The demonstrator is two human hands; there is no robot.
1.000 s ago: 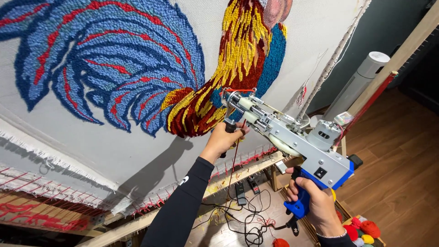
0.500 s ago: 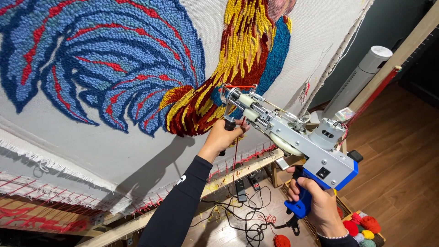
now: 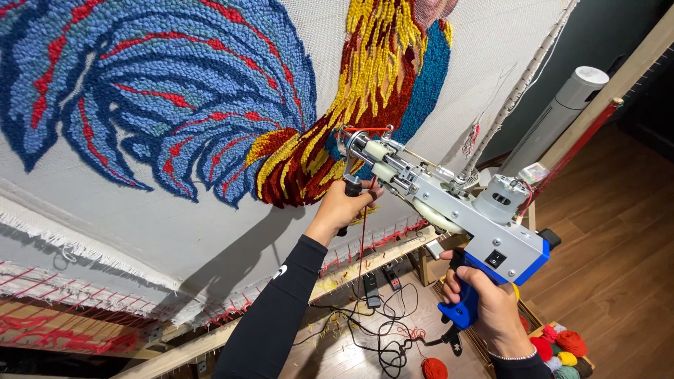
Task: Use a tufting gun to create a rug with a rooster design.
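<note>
A silver and blue tufting gun (image 3: pixel 456 210) points at a stretched white cloth (image 3: pixel 210 224) bearing a tufted rooster (image 3: pixel 295 91) in blue, red and yellow yarn. My left hand (image 3: pixel 344 205) grips the gun's black front handle just below the needle end, close to the rooster's red and yellow belly. My right hand (image 3: pixel 488 305) is closed around the blue rear grip. A red yarn strand (image 3: pixel 363 231) hangs down from the front of the gun past my left wrist.
The cloth is pinned to a wooden frame (image 3: pixel 365 260) with red yarn loops along its lower edge. Black cables (image 3: pixel 379 330) and a red yarn ball (image 3: pixel 434 368) lie on the wooden floor. A basket of coloured yarn balls (image 3: pixel 562 347) sits at bottom right; a white tower fan (image 3: pixel 558 116) stands behind.
The view has shifted slightly; the gun and both hands keep their grips and stay by the rooster's belly, with the gun's tip now a little closer to the cloth.
</note>
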